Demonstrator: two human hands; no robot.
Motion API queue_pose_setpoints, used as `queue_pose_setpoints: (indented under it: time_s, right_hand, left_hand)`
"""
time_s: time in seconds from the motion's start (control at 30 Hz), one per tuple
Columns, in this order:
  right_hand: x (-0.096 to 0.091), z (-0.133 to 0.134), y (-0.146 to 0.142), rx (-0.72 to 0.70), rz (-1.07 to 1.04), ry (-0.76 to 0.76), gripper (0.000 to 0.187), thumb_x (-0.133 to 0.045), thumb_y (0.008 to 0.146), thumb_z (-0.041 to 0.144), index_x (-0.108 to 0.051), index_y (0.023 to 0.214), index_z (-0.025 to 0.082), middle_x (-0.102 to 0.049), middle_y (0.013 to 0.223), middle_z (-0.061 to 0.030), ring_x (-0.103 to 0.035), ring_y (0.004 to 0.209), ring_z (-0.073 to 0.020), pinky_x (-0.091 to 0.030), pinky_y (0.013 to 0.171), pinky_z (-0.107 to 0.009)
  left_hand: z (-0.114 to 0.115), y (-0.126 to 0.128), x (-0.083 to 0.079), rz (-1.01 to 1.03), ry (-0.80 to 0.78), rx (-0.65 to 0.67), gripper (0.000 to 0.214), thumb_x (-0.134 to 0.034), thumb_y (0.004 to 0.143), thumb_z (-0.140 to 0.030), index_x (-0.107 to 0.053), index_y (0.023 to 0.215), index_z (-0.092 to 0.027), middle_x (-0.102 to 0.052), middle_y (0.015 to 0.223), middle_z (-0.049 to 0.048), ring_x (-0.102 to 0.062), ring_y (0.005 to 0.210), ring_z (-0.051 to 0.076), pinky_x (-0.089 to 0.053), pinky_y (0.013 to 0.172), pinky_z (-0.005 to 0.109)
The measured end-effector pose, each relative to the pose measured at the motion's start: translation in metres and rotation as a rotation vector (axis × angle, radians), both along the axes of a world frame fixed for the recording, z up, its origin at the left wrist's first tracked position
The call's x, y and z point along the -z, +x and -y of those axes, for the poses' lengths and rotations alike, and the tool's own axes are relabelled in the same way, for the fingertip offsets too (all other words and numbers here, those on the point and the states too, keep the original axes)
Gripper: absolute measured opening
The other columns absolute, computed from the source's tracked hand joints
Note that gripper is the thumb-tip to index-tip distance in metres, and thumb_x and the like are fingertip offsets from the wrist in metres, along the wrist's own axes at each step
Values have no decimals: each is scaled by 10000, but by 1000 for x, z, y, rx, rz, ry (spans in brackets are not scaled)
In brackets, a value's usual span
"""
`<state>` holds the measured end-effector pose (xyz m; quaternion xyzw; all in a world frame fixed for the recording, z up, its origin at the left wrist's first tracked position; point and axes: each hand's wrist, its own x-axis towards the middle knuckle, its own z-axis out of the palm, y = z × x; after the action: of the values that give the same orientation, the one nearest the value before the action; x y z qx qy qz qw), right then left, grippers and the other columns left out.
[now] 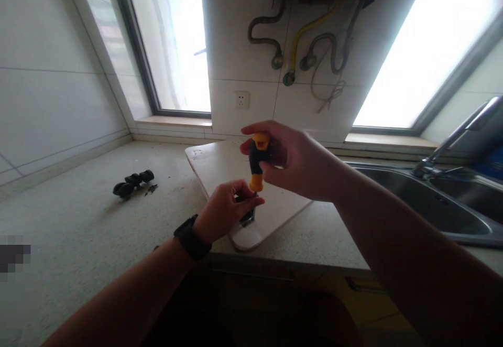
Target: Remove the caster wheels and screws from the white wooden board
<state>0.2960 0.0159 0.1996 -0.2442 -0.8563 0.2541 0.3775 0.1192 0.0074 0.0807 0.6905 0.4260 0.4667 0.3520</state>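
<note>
Head view — screwdriver (258, 161) upright, tip down

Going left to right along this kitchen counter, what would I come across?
black wheels → left hand → right hand → sink

Stubby orange-and-black screwdriver (257, 161) stands upright over a metal fitting (247, 217) on the board (220, 166).
</note>
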Motion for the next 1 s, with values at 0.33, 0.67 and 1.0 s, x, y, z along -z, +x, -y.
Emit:
queue_pose_setpoints:
  time_s: [0.33, 0.67, 1.0]
  right_hand:
    - [-3, -6, -4, 204, 36, 68, 406, -825, 799, 330, -691, 1170, 232, -671, 935, -1, -612, 813, -156, -494, 731, -327]
    - [5, -8, 3, 44, -24, -64, 438, -719, 819, 250, -582, 1233, 219, -692, 1111, -53, -664, 907, -178, -561, 813, -353]
    - [1, -1, 5, 206, -37, -10, 585, -809, 786, 278, -617, 1335, 212, -721, 1110, -73, -693, 919, -219, -585, 838, -410]
  left_hand:
    - [1, 2, 3, -43, 53, -62, 241, -770, 860, -373, -647, 811, -171, -721, 809, 32, -638, 744, 163, -505, 698, 306]
    - [1, -8, -6, -19, -33, 201, 271, -639, 972, -307, -775, 1149, -153, -804, 1143, 101, -736, 1074, 230, -544, 1004, 398]
    - [4, 1, -2, -37, 52, -22, 109, -767, 867, -309, -800, 845, -208, -797, 953, 54, -720, 884, 212, -533, 871, 360]
